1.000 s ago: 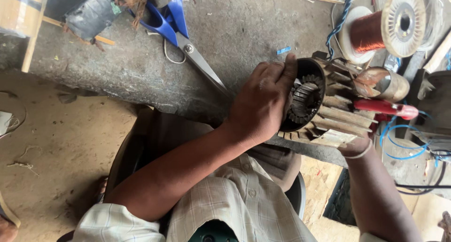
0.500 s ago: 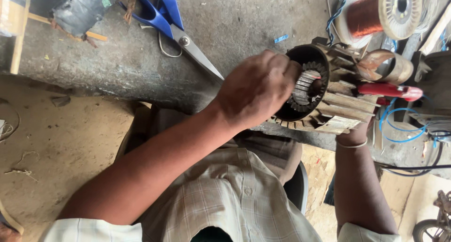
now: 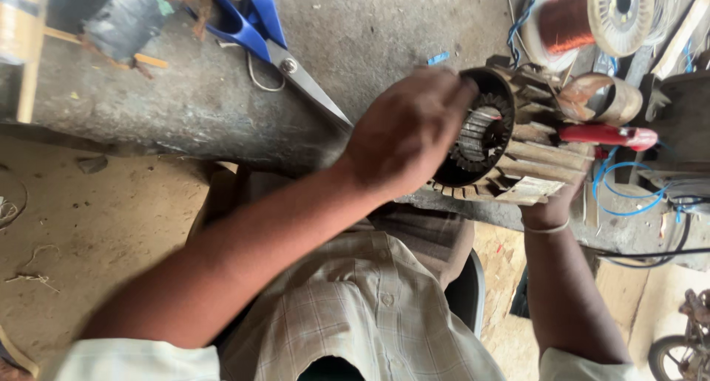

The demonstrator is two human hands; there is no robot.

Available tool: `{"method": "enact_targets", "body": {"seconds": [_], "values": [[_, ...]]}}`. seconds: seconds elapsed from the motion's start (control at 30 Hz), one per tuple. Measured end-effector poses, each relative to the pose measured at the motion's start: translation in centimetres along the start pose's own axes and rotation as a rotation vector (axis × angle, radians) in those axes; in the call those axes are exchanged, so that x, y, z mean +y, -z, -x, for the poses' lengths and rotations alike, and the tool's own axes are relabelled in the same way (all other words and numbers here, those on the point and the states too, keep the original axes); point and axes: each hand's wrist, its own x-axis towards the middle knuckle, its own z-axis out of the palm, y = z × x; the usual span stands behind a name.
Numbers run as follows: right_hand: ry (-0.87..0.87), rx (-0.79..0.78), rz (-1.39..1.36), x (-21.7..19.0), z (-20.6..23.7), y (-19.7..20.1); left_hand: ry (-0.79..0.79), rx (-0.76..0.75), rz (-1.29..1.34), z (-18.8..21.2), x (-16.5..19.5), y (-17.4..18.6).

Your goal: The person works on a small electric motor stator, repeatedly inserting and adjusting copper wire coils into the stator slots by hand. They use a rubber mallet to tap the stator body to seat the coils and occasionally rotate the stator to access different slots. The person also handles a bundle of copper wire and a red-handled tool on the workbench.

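The left hand (image 3: 407,130) grips the rim of the motor stator (image 3: 503,141) at the table's near edge. The right hand (image 3: 551,203) cups it underneath, fingers hidden. Steady support should keep the slots accessible.

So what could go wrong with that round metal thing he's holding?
The motor stator sits at the bench edge, gripped by the left hand and propped by the right hand, so it might slip off. Fingers inside its slotted core could get scraped. The open scissors lie close by, a possible cut hazard.
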Motion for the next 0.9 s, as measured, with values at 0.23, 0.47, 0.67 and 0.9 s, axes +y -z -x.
{"method": "enact_targets", "body": {"seconds": [0.23,0.47,0.67,0.9], "values": [[0.056,-0.008,0.153,0.1,0.3,0.7,0.384,0.109,0.174,1.2,2.0,0.5],[-0.153,-0.056,-0.012,-0.6,-0.3,-2.9,0.364,0.134,0.144,0.9,3.0,0.0],[-0.198,-0.063,-0.08,-0.9,-0.4,-4.4,0.238,0.114,0.038,1.2,2.6,1.3],[-0.264,-0.108,-0.119,-1.2,-0.9,-4.2,0.011,-0.065,-0.104,0.5,0.5,0.7]]}}
